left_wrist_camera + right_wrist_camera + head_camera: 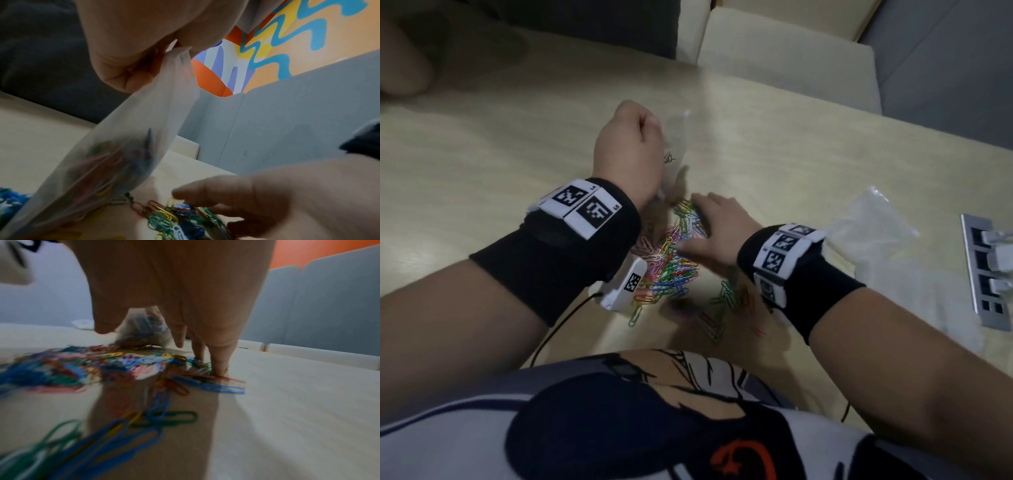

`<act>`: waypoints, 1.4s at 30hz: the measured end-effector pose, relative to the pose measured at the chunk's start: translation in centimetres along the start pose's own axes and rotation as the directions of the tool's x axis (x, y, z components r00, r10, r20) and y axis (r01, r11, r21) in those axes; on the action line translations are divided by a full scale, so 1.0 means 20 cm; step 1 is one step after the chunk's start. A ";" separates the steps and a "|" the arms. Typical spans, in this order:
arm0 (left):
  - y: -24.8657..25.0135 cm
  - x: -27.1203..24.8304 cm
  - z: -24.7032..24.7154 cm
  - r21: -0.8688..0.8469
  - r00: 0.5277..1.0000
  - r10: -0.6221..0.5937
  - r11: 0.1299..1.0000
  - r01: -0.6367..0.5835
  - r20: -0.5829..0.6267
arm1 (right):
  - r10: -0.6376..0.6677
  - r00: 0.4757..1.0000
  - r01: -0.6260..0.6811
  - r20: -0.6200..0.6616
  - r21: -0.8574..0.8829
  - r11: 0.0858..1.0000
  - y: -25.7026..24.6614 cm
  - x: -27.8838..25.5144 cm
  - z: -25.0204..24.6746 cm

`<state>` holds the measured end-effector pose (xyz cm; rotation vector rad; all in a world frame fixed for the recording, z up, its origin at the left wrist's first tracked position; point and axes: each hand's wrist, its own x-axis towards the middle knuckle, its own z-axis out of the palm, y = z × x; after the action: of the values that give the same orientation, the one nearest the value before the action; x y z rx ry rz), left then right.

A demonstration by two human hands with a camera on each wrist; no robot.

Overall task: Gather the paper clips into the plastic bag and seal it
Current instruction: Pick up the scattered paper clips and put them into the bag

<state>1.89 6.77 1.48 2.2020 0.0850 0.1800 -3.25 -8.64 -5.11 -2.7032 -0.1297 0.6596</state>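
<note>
A pile of coloured paper clips [674, 270] lies on the pale wooden table [482, 144], close to my body. My left hand [631, 147] is lifted above the pile's far side and grips the top edge of a clear plastic bag [133, 146]. The bag hangs slanted with its lower end on the table, and several clips show through it. My right hand [717, 228] rests on the right side of the pile, its straight fingers [218, 353] touching the table among the clips [123, 363]. The bag [141, 331] stands just beyond those fingers.
A second crumpled clear bag [869, 222] lies to the right of my right wrist. A metal socket panel [986, 267] is set into the table at the far right. Cream seat cushions [784, 61] and grey partitions stand behind the table. Loose clips [722, 308] trail toward the near edge.
</note>
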 end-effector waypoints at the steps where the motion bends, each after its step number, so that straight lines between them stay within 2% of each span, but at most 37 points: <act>1: 0.00 0.00 0.00 0.003 1.000 -0.004 1.000 0.004 0.001 | -0.037 0.999 0.038 0.031 -0.038 0.999 -0.01 -0.01 0.04; 3: -0.01 0.00 0.00 0.008 1.000 -0.015 1.000 0.015 0.009 | -0.102 0.993 0.109 0.065 -0.125 0.986 -0.03 -0.04 0.09; 6: -0.01 0.00 0.00 0.009 0.999 -0.024 1.000 0.024 0.035 | -0.189 0.982 0.181 -0.009 -0.245 0.952 -0.03 -0.09 0.13; 12: 0.01 -0.05 0.03 0.004 0.992 -0.011 1.000 0.011 0.125 | -0.155 0.980 0.123 -0.121 -0.240 0.963 0.04 -0.15 0.12; 15: 0.03 -0.08 0.06 0.012 0.980 -0.005 1.000 0.002 0.197 | -0.079 0.983 0.057 -0.167 -0.135 0.989 0.06 -0.18 0.08; 18: 0.06 -0.10 0.09 0.017 0.963 0.009 1.000 -0.014 0.271 | 0.105 0.975 -0.094 -0.196 0.065 0.994 0.09 -0.22 0.01; 20: 0.08 -0.12 0.11 0.005 0.953 0.023 1.000 -0.026 0.303 | 0.225 0.950 -0.175 -0.215 0.230 0.957 0.11 -0.25 -0.04; 22: 0.10 -0.13 0.13 -0.020 0.944 0.037 0.999 -0.032 0.327 | 0.327 0.919 -0.198 -0.221 0.460 0.866 0.13 -0.29 -0.08; 24: 0.12 -0.15 0.15 -0.033 0.937 0.051 0.999 -0.042 0.346 | 0.401 0.895 -0.154 -0.198 0.704 0.693 0.14 -0.33 -0.13; 26: 0.14 -0.18 0.16 -0.034 0.927 0.065 0.998 -0.057 0.369 | 0.436 0.881 -0.077 -0.182 0.855 0.512 0.16 -0.37 -0.19; 29: 0.17 -0.22 0.20 -0.012 0.914 0.070 0.997 -0.072 0.401 | 0.455 0.881 0.037 -0.132 0.977 0.211 0.16 -0.42 -0.28; 32: 0.20 -0.27 0.23 -0.006 0.900 0.073 0.997 -0.078 0.430 | 0.406 0.911 0.068 -0.077 0.997 0.036 0.15 -0.46 -0.33; 34: 0.23 -0.30 0.24 0.001 0.889 0.080 0.996 -0.090 0.452 | 0.350 0.936 0.030 -0.027 1.000 -0.002 0.13 -0.48 -0.34; 38: 0.28 -0.36 0.27 0.015 0.880 0.094 0.993 -0.114 0.466 | 0.347 0.936 -0.108 0.067 0.989 0.099 0.13 -0.49 -0.33; 42: 0.31 -0.40 0.29 0.040 0.887 0.067 0.995 -0.096 0.456 | 0.374 0.913 -0.194 0.164 0.980 0.046 0.11 -0.53 -0.40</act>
<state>-5.18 -2.44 2.27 2.2535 -0.2680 -0.2998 -8.90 -15.04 5.19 -1.3177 0.7121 0.3726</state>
